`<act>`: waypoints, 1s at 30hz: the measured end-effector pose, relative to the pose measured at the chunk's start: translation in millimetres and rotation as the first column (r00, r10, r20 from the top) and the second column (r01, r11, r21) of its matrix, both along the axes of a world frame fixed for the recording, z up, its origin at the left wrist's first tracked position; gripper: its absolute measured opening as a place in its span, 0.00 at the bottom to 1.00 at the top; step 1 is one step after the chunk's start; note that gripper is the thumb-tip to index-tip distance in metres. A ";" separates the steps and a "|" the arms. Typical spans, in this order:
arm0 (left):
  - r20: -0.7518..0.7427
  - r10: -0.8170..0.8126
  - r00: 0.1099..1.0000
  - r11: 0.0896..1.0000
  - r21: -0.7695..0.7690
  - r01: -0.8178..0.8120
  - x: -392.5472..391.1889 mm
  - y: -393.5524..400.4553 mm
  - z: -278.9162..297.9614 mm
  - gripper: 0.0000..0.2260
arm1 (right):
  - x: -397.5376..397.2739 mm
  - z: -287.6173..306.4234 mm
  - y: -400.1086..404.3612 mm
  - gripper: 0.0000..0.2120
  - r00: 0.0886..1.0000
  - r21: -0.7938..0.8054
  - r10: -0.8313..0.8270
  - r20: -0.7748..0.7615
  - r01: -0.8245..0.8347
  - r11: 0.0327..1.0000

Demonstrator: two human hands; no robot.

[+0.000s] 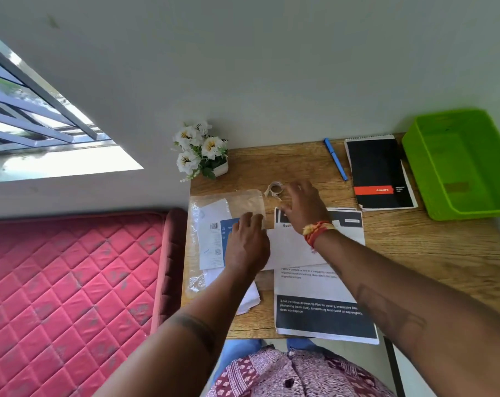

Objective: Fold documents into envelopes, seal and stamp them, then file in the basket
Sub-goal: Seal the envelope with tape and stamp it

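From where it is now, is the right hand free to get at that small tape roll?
Probably yes. The right hand hovers open just beside the tape roll, fingers spread, holding nothing. Only bare wooden desk lies between them; the blue pen lies farther off.
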State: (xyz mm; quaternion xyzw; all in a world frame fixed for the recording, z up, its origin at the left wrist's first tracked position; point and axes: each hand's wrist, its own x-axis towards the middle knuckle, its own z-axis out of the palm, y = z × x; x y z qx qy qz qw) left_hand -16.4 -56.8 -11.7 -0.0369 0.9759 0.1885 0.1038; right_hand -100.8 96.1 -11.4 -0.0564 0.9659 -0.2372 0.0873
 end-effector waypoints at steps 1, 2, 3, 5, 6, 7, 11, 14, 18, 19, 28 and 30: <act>-0.027 -0.005 1.000 1.000 0.023 0.005 -9.0 -2.0 2.6 0.17 | -6.2 -1.0 -2.3 0.22 1.000 0.000 0.014 0.005 -0.014 1.000; -0.043 0.009 0.999 0.998 0.059 -0.006 -18.3 -2.9 5.4 0.16 | -10.8 -2.4 -4.0 0.21 1.000 -0.003 0.031 0.004 -0.031 1.000; -0.045 0.038 0.998 0.995 0.097 -0.034 -28.4 -3.8 7.8 0.15 | -14.7 -4.6 -5.9 0.20 0.999 -0.006 0.050 0.001 -0.050 0.999; -0.041 0.099 0.994 0.984 0.153 -0.092 -48.1 -4.0 11.0 0.16 | -20.4 -9.3 -8.5 0.18 0.996 0.002 0.084 -0.007 -0.084 0.996; -0.040 0.124 0.992 0.979 0.170 -0.115 -57.3 -4.2 11.1 0.16 | -22.6 -11.6 -9.2 0.17 0.995 0.015 0.096 -0.015 -0.096 0.995; -0.036 0.142 0.989 0.974 0.185 -0.133 -65.0 -4.1 10.6 0.16 | -23.8 -13.4 -9.3 0.17 0.994 0.030 0.106 -0.024 -0.106 0.994; -0.017 0.124 0.992 0.974 0.194 -0.118 -91.4 -4.7 0.9 0.16 | -34.3 -16.4 -8.0 0.14 0.991 0.054 0.130 -0.039 -0.128 0.990; 0.002 0.101 0.995 0.980 0.173 -0.100 -102.8 -4.5 -7.1 0.14 | -43.4 -16.9 -4.3 0.13 0.981 0.103 0.195 -0.025 -0.191 0.976; 0.052 0.130 0.990 0.972 0.191 -0.138 -112.5 -4.3 -12.8 0.10 | -51.9 -16.6 0.6 0.10 0.958 0.095 0.284 -0.025 -0.281 0.955; 0.054 0.129 0.990 0.970 0.199 -0.137 -114.3 -4.4 -13.2 0.09 | -54.6 -15.9 1.7 0.10 0.952 0.084 0.304 -0.012 -0.302 0.949; 0.057 0.127 0.990 0.951 0.277 -0.138 -123.2 -3.4 -17.2 0.06 | -61.2 -18.9 10.0 0.10 0.943 0.021 0.332 -0.009 -0.332 0.943; 0.048 0.137 0.989 0.950 0.276 -0.145 -122.5 -0.9 -18.7 0.06 | -60.5 -20.9 9.2 0.11 0.945 0.020 0.326 -0.020 -0.326 0.945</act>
